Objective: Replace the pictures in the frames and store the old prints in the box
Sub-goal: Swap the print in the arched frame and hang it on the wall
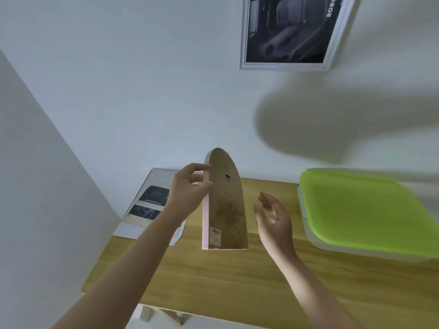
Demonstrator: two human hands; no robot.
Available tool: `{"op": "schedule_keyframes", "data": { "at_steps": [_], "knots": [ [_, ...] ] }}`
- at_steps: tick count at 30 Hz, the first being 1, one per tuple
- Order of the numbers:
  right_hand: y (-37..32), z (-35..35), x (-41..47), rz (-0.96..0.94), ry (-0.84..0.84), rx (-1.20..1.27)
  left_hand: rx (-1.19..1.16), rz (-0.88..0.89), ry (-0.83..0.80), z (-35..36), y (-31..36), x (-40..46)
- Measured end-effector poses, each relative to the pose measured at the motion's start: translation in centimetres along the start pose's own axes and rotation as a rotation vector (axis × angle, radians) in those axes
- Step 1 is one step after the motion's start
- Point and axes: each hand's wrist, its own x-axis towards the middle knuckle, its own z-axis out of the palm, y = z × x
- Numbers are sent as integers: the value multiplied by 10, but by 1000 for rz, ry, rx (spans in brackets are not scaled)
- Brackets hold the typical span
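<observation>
A pink picture frame (225,205) with an arched top stands upright on its lower edge on the wooden table (213,281), its brown back panel facing me. My left hand (187,191) grips its left edge near the top. To the right of the frame, my right hand (273,217) hovers with fingers apart, holding nothing. A booklet of dark car prints (149,205) lies flat behind my left hand. The box with a green lid (361,210) sits shut on the right of the table.
A white frame with a dark car-interior print (289,32) hangs on the white wall above the table. A second white wall (35,186) closes in on the left. The table's front edge runs below my forearms.
</observation>
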Motion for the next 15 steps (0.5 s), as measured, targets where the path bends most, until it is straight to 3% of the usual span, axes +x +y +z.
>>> {"op": "schedule_keyframes", "data": {
  "at_steps": [3,6,9,12,15],
  "knots": [
    [34,-5,2,154,-73,-158,-133,-69,-33,-13,-24,0],
    [54,-4,-3,295,-137,-52,-241,-155,-61,-17,-52,0],
    [69,-1,-11,320,-135,-48,-283,-220,-49,-12,-81,-1],
    [83,2,-21,323,-105,-113,-203,-236,-82,-3,-111,-6],
    [93,4,-33,342,-66,-207,103,-262,-204,5,-146,-16]
  ]
}}
